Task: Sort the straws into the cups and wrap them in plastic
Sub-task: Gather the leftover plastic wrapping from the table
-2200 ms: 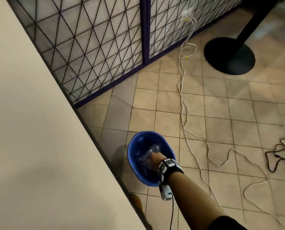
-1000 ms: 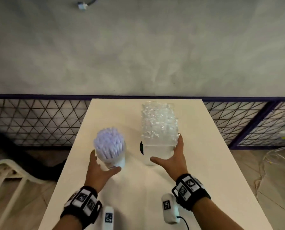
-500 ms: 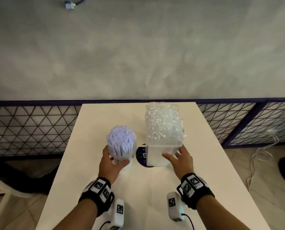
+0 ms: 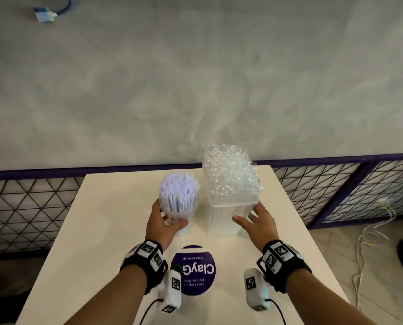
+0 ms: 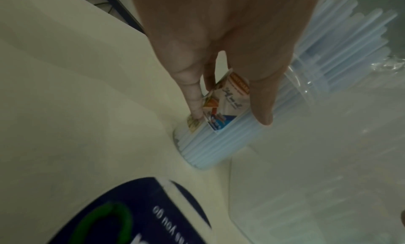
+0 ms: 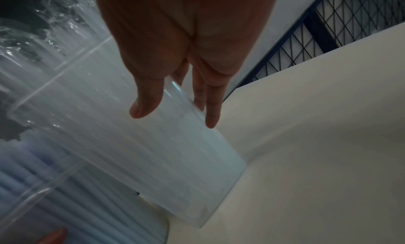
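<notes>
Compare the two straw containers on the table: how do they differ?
The round cup is narrow and cylindrical; the square container is wider, taller and boxy. The round cup holds pale blue straws with bare tips; the square container's top is covered in crinkled clear plastic. The left hand grips the round cup; the right hand spans the square container's corner. Both are clear, upright, side by side.

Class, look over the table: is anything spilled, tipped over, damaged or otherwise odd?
Nothing stands out. The round cup of pale blue straws stands upright in the left hand. The square container also stands upright, with crinkled plastic wrap over its top, the right hand against its side. No loose straws show on the table.
</notes>
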`<state>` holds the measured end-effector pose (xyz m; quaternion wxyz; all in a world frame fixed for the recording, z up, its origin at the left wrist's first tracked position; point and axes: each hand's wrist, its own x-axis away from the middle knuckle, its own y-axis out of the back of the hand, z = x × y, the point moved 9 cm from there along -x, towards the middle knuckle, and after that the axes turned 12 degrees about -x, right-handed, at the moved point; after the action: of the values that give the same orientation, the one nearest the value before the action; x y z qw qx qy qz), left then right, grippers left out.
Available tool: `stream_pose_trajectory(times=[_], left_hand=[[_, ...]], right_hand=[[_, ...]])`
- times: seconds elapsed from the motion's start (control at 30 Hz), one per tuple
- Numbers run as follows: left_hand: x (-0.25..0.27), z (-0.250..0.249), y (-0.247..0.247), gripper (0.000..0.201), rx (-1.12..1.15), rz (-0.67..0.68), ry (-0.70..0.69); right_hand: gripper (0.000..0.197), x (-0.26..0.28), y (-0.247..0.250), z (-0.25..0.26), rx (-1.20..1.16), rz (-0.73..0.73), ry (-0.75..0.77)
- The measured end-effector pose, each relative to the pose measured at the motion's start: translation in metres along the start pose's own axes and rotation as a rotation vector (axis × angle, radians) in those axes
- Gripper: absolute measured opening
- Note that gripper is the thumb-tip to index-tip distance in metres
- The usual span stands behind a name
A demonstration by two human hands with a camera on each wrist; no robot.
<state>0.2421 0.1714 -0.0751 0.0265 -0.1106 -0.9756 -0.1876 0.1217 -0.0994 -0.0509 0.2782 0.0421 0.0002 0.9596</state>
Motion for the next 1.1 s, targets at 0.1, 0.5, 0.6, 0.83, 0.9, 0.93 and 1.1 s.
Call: stream_pose_trajectory(times=[0.1, 0.5, 0.6, 0.83, 0.9, 0.93, 1.1], left_hand=[[-0.023, -0.003, -0.008, 0.085, -0.015, 0.006, 0.000], [-0.057, -0.002, -0.017, 0.087, 0.008, -0.004, 0.008], [-0.057, -0.003, -0.016, 0.086, -0.003, -0.008, 0.007], [-0.055, -0.006, -0.016, 0.081, -0.028, -0.001, 0.010], [-0.054, -0.006, -0.017, 0.080, -0.018, 0.003, 0.011], [-0.053, -0.007, -0.017, 0.079, -0.016, 0.005, 0.012], [-0.052, -0.010, -0.016, 0.077, -0.028, 0.016, 0.023]], right_hand=[[0.068, -0.021, 0.001, 0.001, -0.011, 0.005, 0.007], [0.064, -0.051, -0.005, 0.003, -0.031, 0.001, 0.034], [0.067, -0.051, -0.005, 0.002, -0.018, -0.004, 0.029], [0.070, -0.049, -0.005, 0.005, 0.003, -0.010, 0.032], [0.070, -0.050, -0.005, 0.005, 0.006, -0.012, 0.031], [0.070, -0.050, -0.006, 0.005, 0.003, -0.010, 0.031], [0.070, -0.049, -0.006, 0.005, 0.021, -0.011, 0.025]])
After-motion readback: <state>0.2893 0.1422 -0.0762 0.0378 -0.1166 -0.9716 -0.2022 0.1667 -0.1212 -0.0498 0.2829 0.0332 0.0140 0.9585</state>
